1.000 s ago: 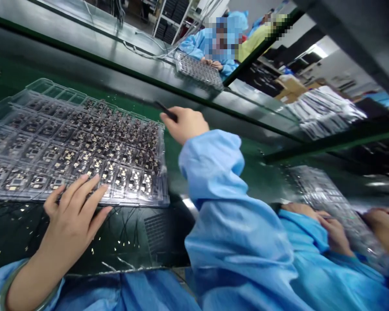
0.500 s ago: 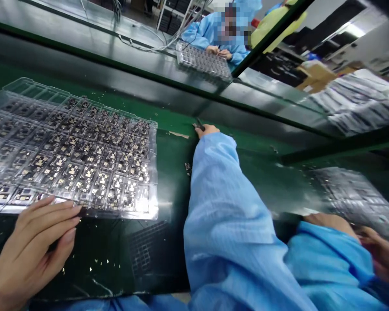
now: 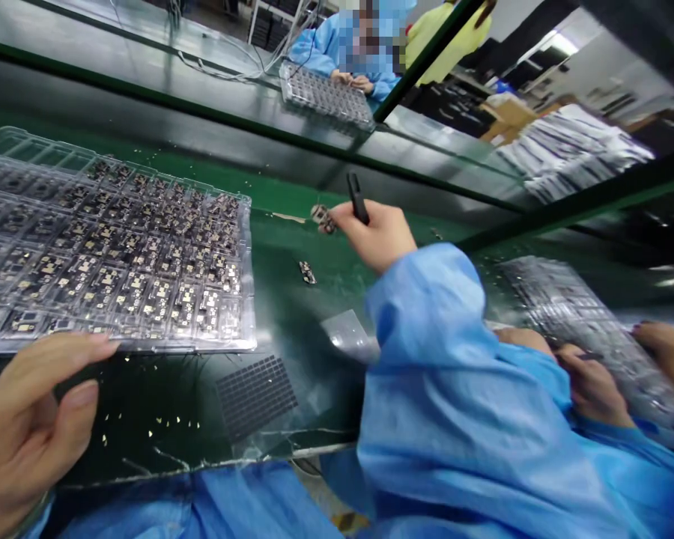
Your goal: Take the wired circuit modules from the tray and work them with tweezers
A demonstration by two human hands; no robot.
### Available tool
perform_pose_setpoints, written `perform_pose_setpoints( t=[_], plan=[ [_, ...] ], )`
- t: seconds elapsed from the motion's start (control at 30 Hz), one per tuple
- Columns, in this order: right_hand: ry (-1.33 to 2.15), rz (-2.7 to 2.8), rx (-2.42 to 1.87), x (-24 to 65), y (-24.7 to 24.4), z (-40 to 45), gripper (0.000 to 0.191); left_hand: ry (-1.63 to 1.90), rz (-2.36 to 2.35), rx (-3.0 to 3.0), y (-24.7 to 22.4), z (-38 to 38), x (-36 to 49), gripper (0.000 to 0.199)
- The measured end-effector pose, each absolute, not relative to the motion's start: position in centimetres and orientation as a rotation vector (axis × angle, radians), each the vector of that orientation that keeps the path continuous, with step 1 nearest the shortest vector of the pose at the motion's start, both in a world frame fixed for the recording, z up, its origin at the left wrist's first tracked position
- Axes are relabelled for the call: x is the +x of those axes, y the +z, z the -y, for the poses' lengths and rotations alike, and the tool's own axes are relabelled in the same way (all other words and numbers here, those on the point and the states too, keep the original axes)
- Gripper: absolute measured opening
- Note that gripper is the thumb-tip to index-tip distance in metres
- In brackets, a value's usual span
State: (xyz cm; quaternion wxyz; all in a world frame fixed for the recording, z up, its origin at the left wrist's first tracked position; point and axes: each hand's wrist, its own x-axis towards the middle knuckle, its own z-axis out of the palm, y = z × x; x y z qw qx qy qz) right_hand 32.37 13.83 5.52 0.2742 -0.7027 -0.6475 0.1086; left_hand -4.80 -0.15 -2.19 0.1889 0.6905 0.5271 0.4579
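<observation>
My left hand [image 3: 39, 419] is at the lower left, fingers apart and holding nothing, its fingertips at the front edge of a clear tray [image 3: 247, 299] filled with rows of small circuit boards. My right hand [image 3: 379, 228] is raised over the green table, closed on a black pen-like tool [image 3: 357, 198] and pinching a small circuit board [image 3: 322, 218] between its fingertips. Below that hand, another small board [image 3: 307, 272] lies on the table. A black grid sheet [image 3: 258, 397] and a clear plastic piece [image 3: 348, 333] lie nearer the front edge.
At the right, a co-worker's hands [image 3: 592, 385] are beside another clear tray [image 3: 584, 322]. A person in blue sits across the bench behind a tray [image 3: 329, 96]. A green metal frame [image 3: 584, 198] slants over the right side. Small scraps lie near the front edge.
My right hand has come back toward me and up, now with a board at its fingertips. My left hand's thumb and fingers have spread wider. The view has shifted right.
</observation>
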Motion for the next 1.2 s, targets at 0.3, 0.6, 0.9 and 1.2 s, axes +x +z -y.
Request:
perform_pose_setpoints(
  t=[0.3, 0.6, 0.9, 1.2],
  plan=[
    [1.02, 1.925, -1.487, 23.4, 4.9, 1.7, 0.016, 0.678, -0.949, 1.394, 1.3, 0.8, 2.5, 0.028],
    [0.97, 1.818, -1.474, 21.8, 2.8, 5.2, 0.014, 0.677, -0.93, 1.309, 0.9, 0.8, 3.4, 0.018],
    [0.93, 1.656, -1.464, 21.4, 1.1, 5.4, 0.016, 0.661, -0.941, 1.178, 0.1, 0.3, 3.7, 0.015],
    [0.946, 1.643, -1.495, 21.3, 0.7, 5.4, 0.015, 0.64, -0.956, 1.161, -0.3, 0.4, 3.4, 0.008]
  ],
)
